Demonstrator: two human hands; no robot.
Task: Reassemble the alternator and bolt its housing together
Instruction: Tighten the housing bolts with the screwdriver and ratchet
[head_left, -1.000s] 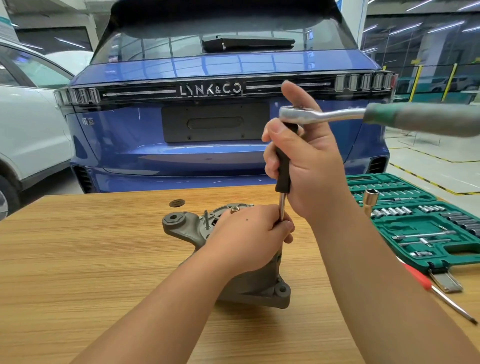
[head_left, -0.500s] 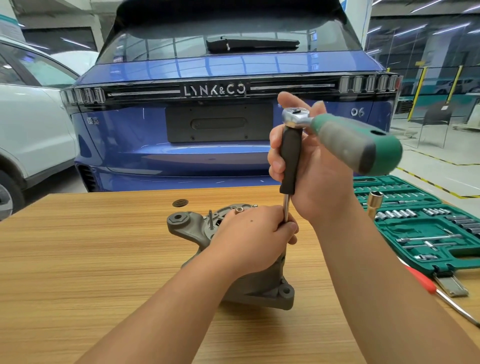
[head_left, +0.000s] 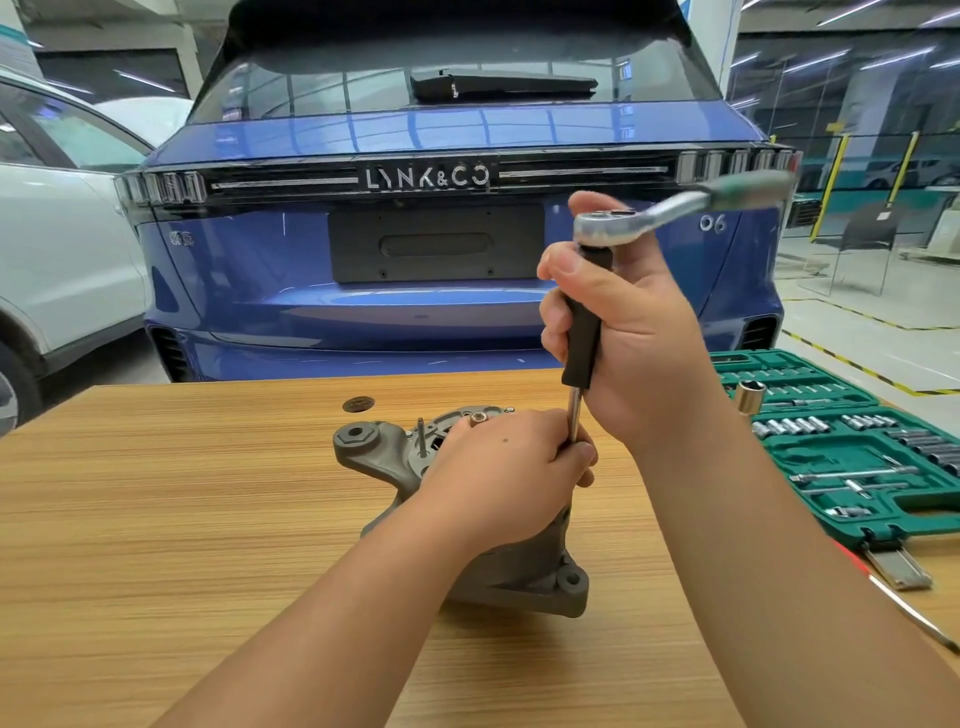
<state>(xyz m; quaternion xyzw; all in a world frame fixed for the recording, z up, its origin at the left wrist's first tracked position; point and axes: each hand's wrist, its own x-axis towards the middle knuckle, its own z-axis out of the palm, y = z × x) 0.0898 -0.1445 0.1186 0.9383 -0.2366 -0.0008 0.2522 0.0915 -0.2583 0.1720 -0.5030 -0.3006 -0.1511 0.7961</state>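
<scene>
A grey alternator housing (head_left: 379, 452) stands on the wooden table (head_left: 156, 519), with a mounting ear at its left and another at the lower right. My left hand (head_left: 498, 478) lies over its top and pinches the bottom of a thin steel extension shaft (head_left: 574, 415). My right hand (head_left: 628, 338) grips the shaft's black sleeve (head_left: 582, 332) upright. On top sits a ratchet (head_left: 675, 210), its green handle pointing right and away, blurred. The shaft's tip and the bolt under it are hidden by my left hand.
A green socket set case (head_left: 857, 447) lies open at the right of the table, a loose socket (head_left: 750, 395) standing at its near corner. A red-handled screwdriver (head_left: 909, 608) lies in front of it. A blue car stands behind the table, a white one at left.
The ratchet handle has swung: it pointed right, then toward me half a second ago, and now points right and away again. Both hands and the housing have stayed put.
</scene>
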